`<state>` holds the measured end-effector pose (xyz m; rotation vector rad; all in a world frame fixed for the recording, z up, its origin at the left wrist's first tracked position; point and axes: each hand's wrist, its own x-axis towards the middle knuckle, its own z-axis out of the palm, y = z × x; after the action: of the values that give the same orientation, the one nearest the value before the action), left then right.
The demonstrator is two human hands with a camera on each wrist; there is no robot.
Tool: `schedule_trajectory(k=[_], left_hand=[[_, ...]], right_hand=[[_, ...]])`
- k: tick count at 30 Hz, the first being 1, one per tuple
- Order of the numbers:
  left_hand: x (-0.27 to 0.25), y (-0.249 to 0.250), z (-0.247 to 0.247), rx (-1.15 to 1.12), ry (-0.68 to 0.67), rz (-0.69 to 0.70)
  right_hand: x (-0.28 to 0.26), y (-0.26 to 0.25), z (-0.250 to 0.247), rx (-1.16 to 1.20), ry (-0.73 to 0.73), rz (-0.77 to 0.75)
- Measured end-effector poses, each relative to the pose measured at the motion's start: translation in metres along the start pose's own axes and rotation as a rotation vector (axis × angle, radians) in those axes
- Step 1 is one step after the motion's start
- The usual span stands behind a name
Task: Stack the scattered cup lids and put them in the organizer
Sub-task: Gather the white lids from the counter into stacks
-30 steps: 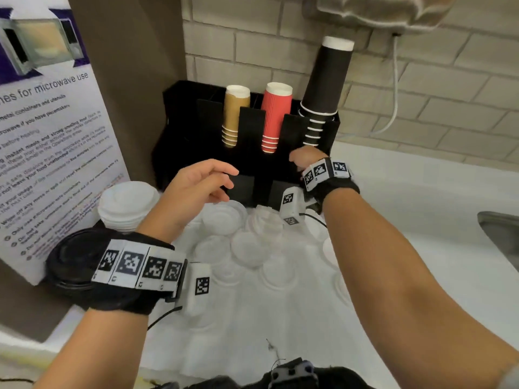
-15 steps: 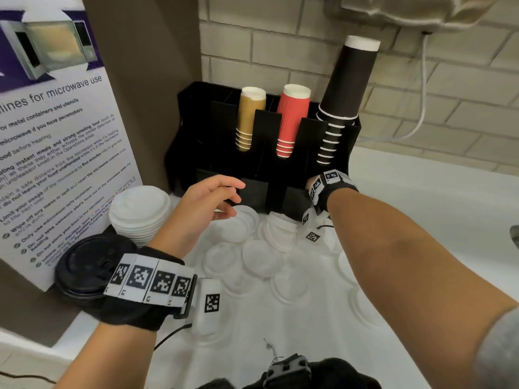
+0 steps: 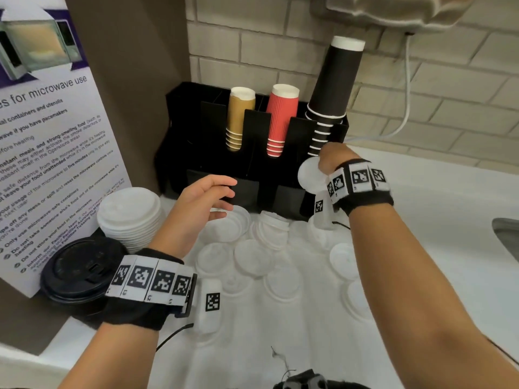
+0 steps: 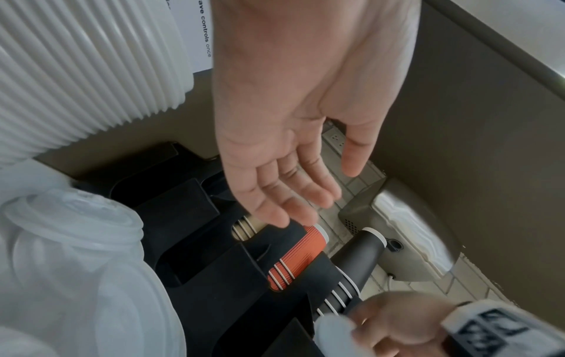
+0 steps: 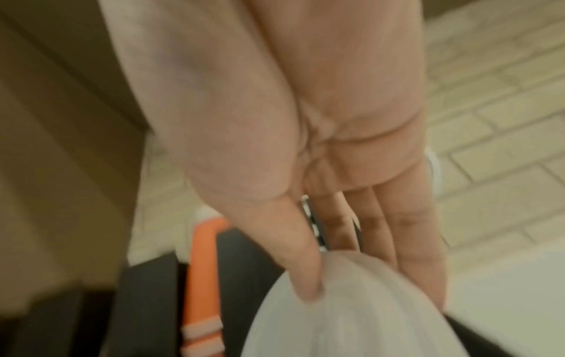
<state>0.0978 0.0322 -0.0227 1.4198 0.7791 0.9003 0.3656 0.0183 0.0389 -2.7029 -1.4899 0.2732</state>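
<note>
Where brick wall (image 3: 421, 88) meets white counter (image 3: 438, 209), lids (image 3: 252, 256) lie scattered.

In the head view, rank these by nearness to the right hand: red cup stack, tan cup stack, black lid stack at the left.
1. Red cup stack: in the organizer, just left of the right hand, which pinches a white lid.
2. Tan cup stack: one slot further left.
3. Black lid stack: far left on the counter, by the left wrist.
</note>
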Motion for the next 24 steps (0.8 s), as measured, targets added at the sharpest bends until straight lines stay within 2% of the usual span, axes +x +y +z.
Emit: schedule_trajectory(k=[2,3,5,7,9,13,15,21,24], left_hand=[[-0.001,-0.002,0.005,-0.020,0.021,-0.013],[-0.002,-0.002,0.009,-0.038,0.015,-0.024],[-0.006,-0.003,0.016,-0.069,-0.071,-0.019],[-0.011,-0.004,0.023,-0.099,-0.200,0.032],[-0.016,-0.006,0.029,-0.094,-0.264,0.099],[-0.024,-0.008,0.035,-0.100,-0.237,0.134],[-0.028,-0.010,0.038,-0.109,-0.212,0.118],[-0.032,-0.013,0.039,-0.223,-0.198,-0.057],[-0.034,-0.012,0.040,-0.302,-0.216,-0.089]], right_hand=[[-0.017,0.000,-0.009,0.140,0.135,-0.024],[-0.025,0.000,-0.007,0.260,0.146,-0.069],[-0.055,-0.003,0.008,0.672,0.040,-0.218],[-0.084,-0.013,0.025,1.062,-0.152,-0.313],[-0.101,-0.022,0.042,1.210,-0.280,-0.380],[-0.119,-0.029,0.064,1.356,-0.346,-0.401],[-0.124,-0.030,0.069,1.339,-0.338,-0.399],[-0.138,-0.028,0.070,1.130,-0.173,-0.510],[-0.140,-0.032,0.071,1.080,-0.091,-0.542]])
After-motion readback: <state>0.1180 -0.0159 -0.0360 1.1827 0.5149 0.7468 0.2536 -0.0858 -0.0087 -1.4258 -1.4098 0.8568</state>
